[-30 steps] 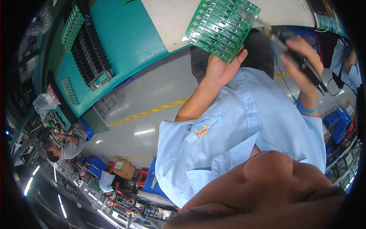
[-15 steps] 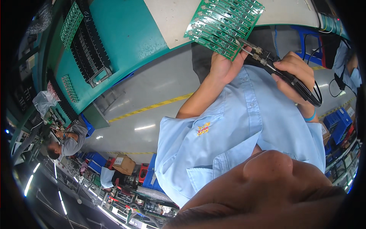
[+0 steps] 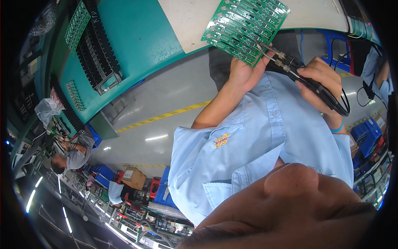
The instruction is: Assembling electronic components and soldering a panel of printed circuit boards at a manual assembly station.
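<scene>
My left hand [image 3: 246,75] grips the near edge of a green circuit board panel [image 3: 242,30], its fingers partly hidden underneath. The panel is tilted, with several narrow boards side by side, over the front edge of the bench. From the right, my right hand [image 3: 320,79] is closed around the black handle of a soldering tweezer [image 3: 292,66] with two metal arms. Its two tips lie at the panel's near right part, close to my left fingers. Whether they touch the solder points is too small to tell.
The bench has a teal mat [image 3: 137,37] and a cream surface [image 3: 182,20]. A long black slotted rack [image 3: 99,54] lies at the left, with another green panel [image 3: 78,29] beside it. A person in grey [image 3: 81,151] works farther left. Blue crates [image 3: 367,139] stand at the right.
The panel has shifted very slightly to the right. Both hands keep their holds, and the tweezer tips stay at nearly the same spot.
</scene>
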Demonstrator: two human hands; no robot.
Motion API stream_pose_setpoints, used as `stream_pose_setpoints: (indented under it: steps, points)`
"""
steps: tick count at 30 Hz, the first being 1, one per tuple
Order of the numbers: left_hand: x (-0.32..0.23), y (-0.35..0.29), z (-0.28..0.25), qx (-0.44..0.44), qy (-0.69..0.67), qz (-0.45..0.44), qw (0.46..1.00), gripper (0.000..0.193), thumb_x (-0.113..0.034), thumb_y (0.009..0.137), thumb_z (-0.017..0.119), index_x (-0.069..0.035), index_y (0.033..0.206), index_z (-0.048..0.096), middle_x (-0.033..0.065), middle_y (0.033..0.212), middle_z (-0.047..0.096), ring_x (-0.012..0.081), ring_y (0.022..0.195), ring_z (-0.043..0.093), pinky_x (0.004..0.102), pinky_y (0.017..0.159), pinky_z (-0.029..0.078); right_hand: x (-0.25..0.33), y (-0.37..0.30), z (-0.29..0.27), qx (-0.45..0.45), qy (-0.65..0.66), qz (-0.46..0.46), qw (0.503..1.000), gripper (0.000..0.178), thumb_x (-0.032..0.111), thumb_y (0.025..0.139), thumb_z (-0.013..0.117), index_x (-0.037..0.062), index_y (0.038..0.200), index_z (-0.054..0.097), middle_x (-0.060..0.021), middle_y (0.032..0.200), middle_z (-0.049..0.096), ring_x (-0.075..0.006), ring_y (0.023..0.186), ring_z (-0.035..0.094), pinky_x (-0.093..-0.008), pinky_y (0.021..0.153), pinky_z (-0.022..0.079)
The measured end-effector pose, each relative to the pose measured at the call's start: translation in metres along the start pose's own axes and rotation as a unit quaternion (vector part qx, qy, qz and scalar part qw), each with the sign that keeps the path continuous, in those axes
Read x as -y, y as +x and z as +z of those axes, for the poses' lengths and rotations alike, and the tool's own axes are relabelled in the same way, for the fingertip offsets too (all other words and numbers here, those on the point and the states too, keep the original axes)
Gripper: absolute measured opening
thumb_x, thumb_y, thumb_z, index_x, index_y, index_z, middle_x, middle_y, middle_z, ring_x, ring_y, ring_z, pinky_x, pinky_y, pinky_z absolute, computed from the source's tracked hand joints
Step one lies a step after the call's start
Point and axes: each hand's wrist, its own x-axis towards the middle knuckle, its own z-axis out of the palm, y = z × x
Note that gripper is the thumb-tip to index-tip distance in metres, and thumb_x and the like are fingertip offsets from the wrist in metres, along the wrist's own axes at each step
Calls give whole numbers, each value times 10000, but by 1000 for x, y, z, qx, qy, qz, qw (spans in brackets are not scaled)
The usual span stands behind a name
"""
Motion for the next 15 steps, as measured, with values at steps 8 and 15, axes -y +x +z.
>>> stream_pose_setpoints:
  steps: [8,15]
  points:
    - [4,2,-10,0,40,35,999,343,-99,973,626,-40,1307,578,171,1188,661,323,1131,625,395,956,496,0,0,-1,4,-5,2,1000,351,-53,678,744,-30,1027,725,-125,866,695,-240,733,584,-319,696,473]
    - [0,0,3,-7,94,74,993,340,-86,977,623,-44,1312,575,165,1195,657,317,1126,630,412,969,498,-2,0,-1,0,-2,-5,1000,351,-52,675,743,-31,1025,725,-127,862,693,-240,730,584,-316,691,469]
